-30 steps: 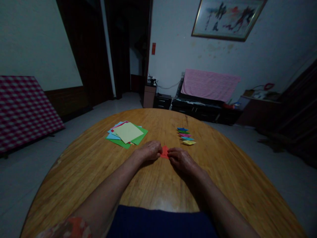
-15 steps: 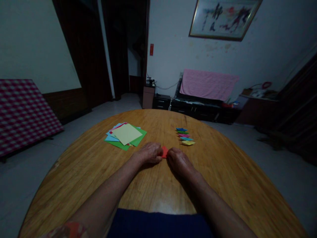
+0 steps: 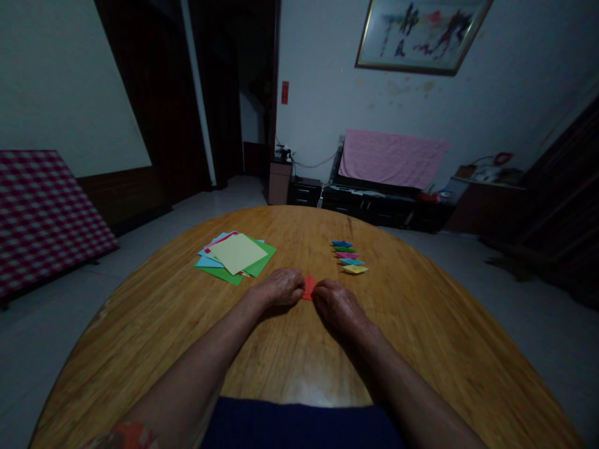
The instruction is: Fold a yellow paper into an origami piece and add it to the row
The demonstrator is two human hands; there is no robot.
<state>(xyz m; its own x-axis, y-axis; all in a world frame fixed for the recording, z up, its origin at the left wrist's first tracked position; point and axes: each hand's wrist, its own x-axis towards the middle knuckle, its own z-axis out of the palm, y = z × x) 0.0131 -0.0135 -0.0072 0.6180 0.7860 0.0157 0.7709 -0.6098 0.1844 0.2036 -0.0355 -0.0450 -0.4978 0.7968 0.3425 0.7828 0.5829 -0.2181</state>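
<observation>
A small piece of folded red paper (image 3: pixel 309 289) lies low over the middle of the wooden table, between my two hands. My left hand (image 3: pixel 284 287) pinches its left side with curled fingers. On the other side, my right hand (image 3: pixel 337 303) is closed on its right edge. The fingers cover both ends of the paper, so only its middle shows, with a peaked upper edge.
Left of my hands lies a stack of coloured paper sheets (image 3: pixel 239 252), pale yellow on top. To the right, several small folded paper boats (image 3: pixel 347 256) stand in a row. The round wooden table (image 3: pixel 290 349) curves away on both sides.
Both hands keep hold of the red paper. Its visible middle looks slightly reshaped, with its upper part more peaked. The whole view has shifted a little.
</observation>
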